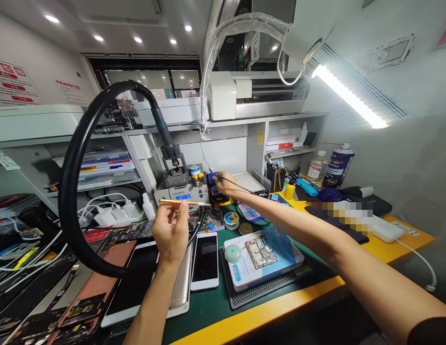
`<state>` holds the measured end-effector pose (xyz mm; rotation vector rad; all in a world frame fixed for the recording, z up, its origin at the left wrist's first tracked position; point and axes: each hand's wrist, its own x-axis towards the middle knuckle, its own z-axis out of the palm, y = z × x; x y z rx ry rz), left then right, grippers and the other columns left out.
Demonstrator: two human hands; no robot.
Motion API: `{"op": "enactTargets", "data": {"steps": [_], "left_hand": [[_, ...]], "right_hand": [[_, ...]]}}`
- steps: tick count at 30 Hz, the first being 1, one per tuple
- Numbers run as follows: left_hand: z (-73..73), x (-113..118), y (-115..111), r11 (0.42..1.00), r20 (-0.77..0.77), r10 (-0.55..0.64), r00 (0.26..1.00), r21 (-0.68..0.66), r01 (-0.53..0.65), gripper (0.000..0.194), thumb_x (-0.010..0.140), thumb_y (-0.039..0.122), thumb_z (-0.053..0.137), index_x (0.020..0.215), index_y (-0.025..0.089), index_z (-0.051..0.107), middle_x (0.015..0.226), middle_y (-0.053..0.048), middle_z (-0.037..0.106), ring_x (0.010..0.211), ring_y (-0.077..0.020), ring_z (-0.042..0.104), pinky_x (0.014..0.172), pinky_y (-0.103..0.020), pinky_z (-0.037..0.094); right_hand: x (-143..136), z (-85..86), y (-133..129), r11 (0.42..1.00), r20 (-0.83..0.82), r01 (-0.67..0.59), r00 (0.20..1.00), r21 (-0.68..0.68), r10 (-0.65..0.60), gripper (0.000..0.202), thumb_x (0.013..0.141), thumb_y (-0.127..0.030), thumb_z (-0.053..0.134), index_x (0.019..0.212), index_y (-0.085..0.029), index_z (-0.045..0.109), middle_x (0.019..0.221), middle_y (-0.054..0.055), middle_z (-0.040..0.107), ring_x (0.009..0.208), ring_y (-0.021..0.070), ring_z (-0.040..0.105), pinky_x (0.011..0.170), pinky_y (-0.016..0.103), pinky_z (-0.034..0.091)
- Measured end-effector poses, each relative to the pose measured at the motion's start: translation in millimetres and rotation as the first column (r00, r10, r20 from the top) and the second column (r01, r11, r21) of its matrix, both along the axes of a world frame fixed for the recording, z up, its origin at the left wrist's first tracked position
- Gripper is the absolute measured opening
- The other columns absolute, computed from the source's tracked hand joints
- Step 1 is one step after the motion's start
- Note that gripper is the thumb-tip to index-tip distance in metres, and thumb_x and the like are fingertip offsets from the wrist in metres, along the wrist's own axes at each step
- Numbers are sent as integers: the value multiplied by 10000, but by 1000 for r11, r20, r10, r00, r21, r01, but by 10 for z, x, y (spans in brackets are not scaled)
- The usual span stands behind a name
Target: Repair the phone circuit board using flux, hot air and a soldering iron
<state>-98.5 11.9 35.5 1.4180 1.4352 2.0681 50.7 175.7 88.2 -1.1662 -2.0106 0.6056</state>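
My left hand (pixel 171 232) is closed around a slim gold-coloured tool (pixel 174 202) with a pale, narrow tip pointing right; its exact kind is not clear. Further back, my right hand (pixel 228 186) grips a soldering iron, mostly hidden by the fingers, and its black cord (pixel 240 185) trails to the right over the wrist. That hand is beside a small blue-topped unit (pixel 211 178). In front of the hands lies a bare circuit board (pixel 263 252) on a white and blue box (pixel 285 247), with a pale green round piece (pixel 233 253) at the box's left.
A thick black hose (pixel 66 191) loops at left from the hot-air station (pixel 183 195). A white phone (pixel 205 261) lies on the green mat, with a solder spool (pixel 231 220) behind it. More phones and parts crowd the left. Bottles (pixel 338 165) stand at right under a lit lamp (pixel 348 96).
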Motion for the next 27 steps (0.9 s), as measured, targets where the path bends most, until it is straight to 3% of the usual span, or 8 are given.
{"op": "enactTargets", "data": {"steps": [6, 9, 11, 13, 15, 19, 23, 27], "left_hand": [[-9, 65, 29, 996, 111, -21, 994, -87, 31, 345, 979, 415, 663, 1213, 163, 640, 1132, -68, 691, 921, -177, 689, 789, -363, 617], [-28, 143, 27, 991, 127, -74, 989, -106, 88, 325, 976, 402, 669, 1192, 160, 644, 1104, -59, 689, 887, -165, 683, 758, -341, 612], [-49, 221, 15, 984, 129, -117, 985, -119, 132, 299, 974, 390, 674, 1160, 156, 648, 1059, -47, 687, 838, -147, 671, 716, -313, 602], [-70, 309, 0, 975, 123, -163, 979, -133, 179, 269, 970, 374, 683, 1118, 152, 653, 997, -29, 680, 775, -126, 650, 664, -278, 583], [-84, 393, -13, 965, 115, -202, 973, -143, 218, 245, 967, 360, 690, 1084, 148, 654, 945, -13, 670, 713, -105, 622, 610, -245, 554], [-70, 512, -1, 958, 117, -231, 966, -148, 247, 224, 966, 345, 692, 1057, 144, 649, 915, -3, 662, 658, -83, 586, 548, -208, 508], [-2, 596, 78, 945, 151, -235, 960, -197, 262, 206, 969, 334, 688, 1032, 142, 647, 882, 7, 647, 643, -78, 574, 538, -201, 499], [61, 698, 191, 916, 160, -259, 953, -271, 294, 189, 963, 316, 697, 1008, 138, 652, 879, 7, 652, 640, -75, 576, 527, -192, 490]], "right_hand": [[345, 117, -173, 999, -265, 16, 964, -48, -28, 297, 1018, -354, 661, 1259, -181, 672, 1263, 93, 693, 1037, 231, 707, 875, 425, 617], [759, 149, -328, 996, -443, 31, 894, -83, -65, 206, 1006, -340, 674, 1069, -144, 688, 925, 23, 707, 710, 133, 668, 624, 278, 577], [1088, 168, -427, 993, -576, 49, 811, -110, -103, 138, 975, -291, 681, 922, -164, 669, 711, -31, 604, 556, 92, 567, 465, 202, 445], [1403, 172, -502, 986, -681, 53, 717, -161, -149, 163, 965, -287, 664, 845, -184, 623, 602, -64, 485, 490, 72, 479, 416, 174, 369], [1660, 143, -540, 971, -739, 8, 648, -239, -187, 158, 942, -287, 669, 829, -190, 616, 563, -83, 430, 447, 59, 402, 385, 158, 321], [1957, 10, -522, 894, -762, -169, 602, -415, -240, 131, 886, -231, 725, 806, -150, 658, 526, -86, 430, 401, 42, 349, 351, 139, 286], [2077, -100, -456, 838, -807, -304, 540, -453, -240, 134, 947, -271, 689, 884, -154, 676, 572, -74, 498, 402, 34, 372, 346, 117, 294], [2119, -173, -408, 757, -799, -411, 554, -508, -236, 106, 962, -221, 677, 926, -125, 706, 634, -27, 601, 408, 44, 439, 325, 130, 321]]}}
